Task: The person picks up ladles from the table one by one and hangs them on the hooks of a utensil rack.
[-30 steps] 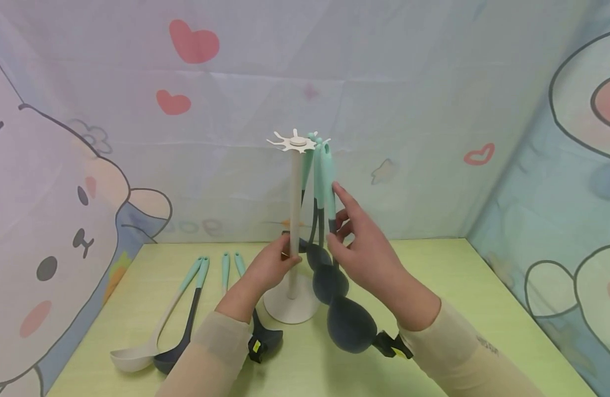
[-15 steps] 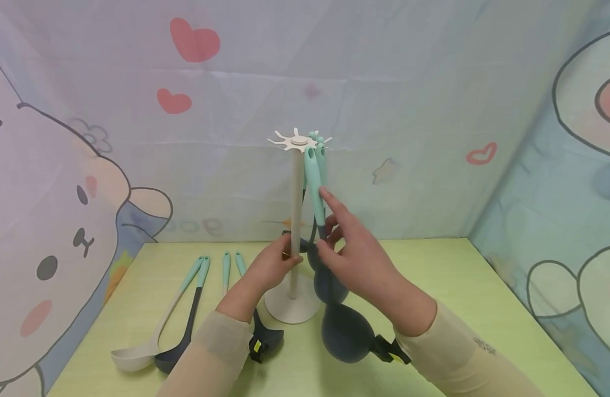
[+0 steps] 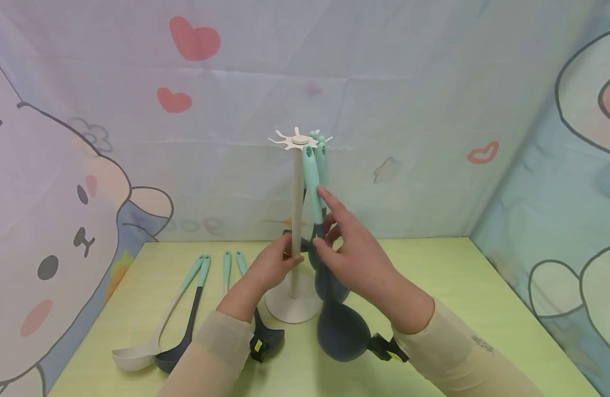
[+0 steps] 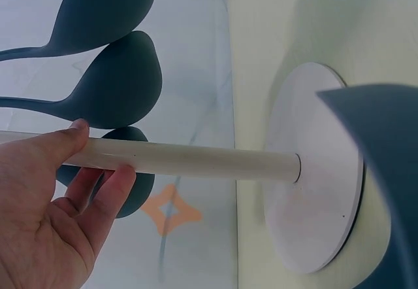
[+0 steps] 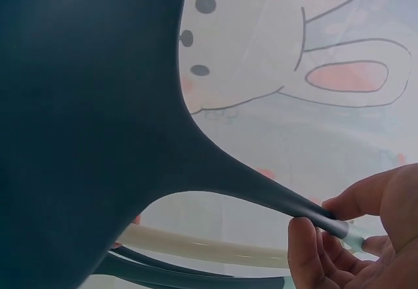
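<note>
My left hand (image 3: 269, 264) grips the white pole (image 3: 296, 209) of a utensil stand partway up, thumb on one side and fingers on the other. With thumb and fingers my right hand (image 3: 356, 248) pinches a dark ladle (image 3: 343, 331) low on its mint handle, index finger stretched along it. The handle's holed top is close to the stand's hooked top plate (image 3: 300, 140); I cannot tell whether it touches a hook. Behind it hang several dark utensils with mint handles, their rounded bowls (image 4: 121, 80) side by side. The held ladle's big bowl fills much of the right wrist view.
On the yellow-green table (image 3: 424, 298) to the left lie a white ladle (image 3: 136, 355), a dark ladle (image 3: 173, 358) and a dark-headed utensil (image 3: 272, 339). Another mint handle (image 3: 227, 267) is partly hidden by my left arm. The stand's round base (image 3: 293, 311) is on the table.
My right hand has moved left with the ladle, bringing its handle top in front of the pole side of the stand. My left hand stays on the pole.
</note>
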A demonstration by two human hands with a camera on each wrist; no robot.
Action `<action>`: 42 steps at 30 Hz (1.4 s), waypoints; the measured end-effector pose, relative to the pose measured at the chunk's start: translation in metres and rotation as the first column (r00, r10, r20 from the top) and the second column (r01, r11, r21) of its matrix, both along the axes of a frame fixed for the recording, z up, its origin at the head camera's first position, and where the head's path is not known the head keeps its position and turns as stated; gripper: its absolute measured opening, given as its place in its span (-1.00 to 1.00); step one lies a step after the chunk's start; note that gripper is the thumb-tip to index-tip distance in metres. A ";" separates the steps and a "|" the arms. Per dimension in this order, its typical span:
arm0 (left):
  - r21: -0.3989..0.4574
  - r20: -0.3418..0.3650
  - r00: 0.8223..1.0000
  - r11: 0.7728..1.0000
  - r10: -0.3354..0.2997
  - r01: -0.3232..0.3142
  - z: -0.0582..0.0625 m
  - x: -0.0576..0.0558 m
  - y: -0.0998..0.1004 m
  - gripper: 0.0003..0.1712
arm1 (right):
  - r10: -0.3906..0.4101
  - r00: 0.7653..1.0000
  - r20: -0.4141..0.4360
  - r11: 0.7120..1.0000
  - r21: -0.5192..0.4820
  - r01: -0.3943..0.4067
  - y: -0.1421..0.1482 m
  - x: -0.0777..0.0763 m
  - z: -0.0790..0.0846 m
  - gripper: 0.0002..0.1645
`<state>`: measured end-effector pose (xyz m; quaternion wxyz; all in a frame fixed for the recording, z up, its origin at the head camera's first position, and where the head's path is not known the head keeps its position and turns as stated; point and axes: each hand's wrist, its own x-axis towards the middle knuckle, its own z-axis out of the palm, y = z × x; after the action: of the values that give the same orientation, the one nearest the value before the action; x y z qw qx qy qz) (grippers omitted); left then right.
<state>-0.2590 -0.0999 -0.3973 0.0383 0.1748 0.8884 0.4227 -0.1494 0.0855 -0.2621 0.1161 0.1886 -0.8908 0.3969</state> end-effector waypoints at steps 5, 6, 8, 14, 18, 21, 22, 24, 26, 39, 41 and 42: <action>0.002 0.013 1.000 1.000 -0.002 0.002 0.000 0.001 0.000 -0.63 | 0.005 1.000 0.005 1.000 0.002 -0.005 -0.001 0.000 0.000 0.00; 0.002 0.014 1.000 1.000 -0.003 0.003 0.001 0.002 0.000 -0.64 | 0.007 1.000 0.006 1.000 0.002 -0.007 -0.002 0.000 0.000 0.00; 0.002 0.014 1.000 1.000 -0.003 0.003 0.001 0.002 0.000 -0.65 | 0.010 1.000 0.003 1.000 0.000 -0.010 -0.003 0.000 0.000 0.00; 0.005 0.019 1.000 1.000 0.000 0.000 0.001 0.002 0.000 -0.65 | 0.015 1.000 0.024 1.000 -0.009 -0.015 -0.006 -0.001 0.001 0.01; 0.008 0.025 1.000 1.000 -0.002 0.002 0.000 0.001 0.001 -0.63 | 0.014 0.999 0.042 1.000 -0.007 -0.013 -0.008 -0.003 0.000 0.03; 0.002 0.023 1.000 1.000 -0.001 0.001 0.000 0.001 0.001 -0.62 | 0.014 0.999 0.046 1.000 -0.010 -0.013 -0.009 -0.004 0.000 0.04; 0.001 0.022 1.000 1.000 -0.002 0.002 0.000 0.001 0.001 -0.63 | 0.014 0.999 0.044 1.000 -0.010 -0.013 -0.009 -0.004 -0.001 0.04; 0.001 0.019 1.000 1.000 -0.002 0.002 0.001 0.001 0.001 -0.63 | 0.016 0.999 0.038 1.000 -0.016 -0.015 -0.010 -0.005 -0.001 0.03; -0.002 0.013 1.000 1.000 0.000 0.000 0.001 0.002 0.000 -0.63 | 0.019 0.999 0.027 1.000 -0.021 -0.019 -0.011 -0.007 -0.002 0.03; -0.006 -0.002 1.000 1.000 -0.010 0.010 0.001 0.001 0.000 -0.65 | 0.001 0.998 -0.059 0.999 -0.038 -0.003 -0.017 -0.022 -0.019 0.00; -0.006 -0.005 1.000 1.000 -0.011 0.011 0.001 0.001 0.000 -0.63 | -0.003 0.998 -0.063 0.999 -0.038 0.000 -0.018 -0.023 -0.021 -0.01; -0.006 -0.007 1.000 1.000 -0.011 0.011 0.001 0.001 0.000 -0.62 | -0.002 0.998 -0.064 0.999 -0.042 -0.001 -0.018 -0.025 -0.022 -0.01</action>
<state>-0.2584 -0.1001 -0.3964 0.0379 0.1809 0.8888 0.4193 -0.1739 0.0672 -0.2837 0.1487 0.1983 -0.8781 0.4093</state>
